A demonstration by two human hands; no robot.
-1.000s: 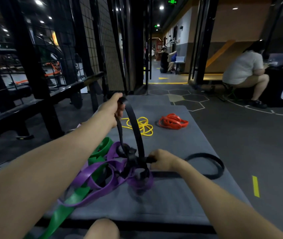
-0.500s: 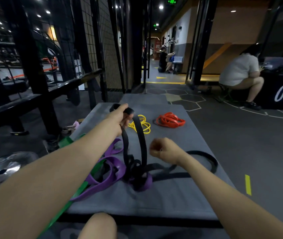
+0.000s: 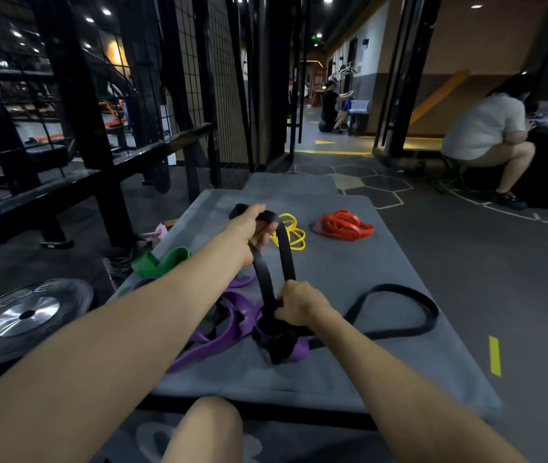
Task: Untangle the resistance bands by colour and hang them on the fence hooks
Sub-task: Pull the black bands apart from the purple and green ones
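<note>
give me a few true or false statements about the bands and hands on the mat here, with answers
1. The left hand grips the black band. True.
2. The right hand is open and idle. False: it grips the black band at the tangle.
3. The red band lies apart from the tangle. True.
4. The yellow band hangs on a fence hook. False: it lies on the grey mat.
5. The purple band is knotted up with the black one. True.

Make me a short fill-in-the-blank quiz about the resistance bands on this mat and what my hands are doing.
1. Both hands, the left hand and the right hand, grip the ____ band.
2. The yellow band lies on the grey mat beside the ____ band.
3. The black band is knotted with the ____ band at the right hand.

Missing words: black; red; purple
</note>
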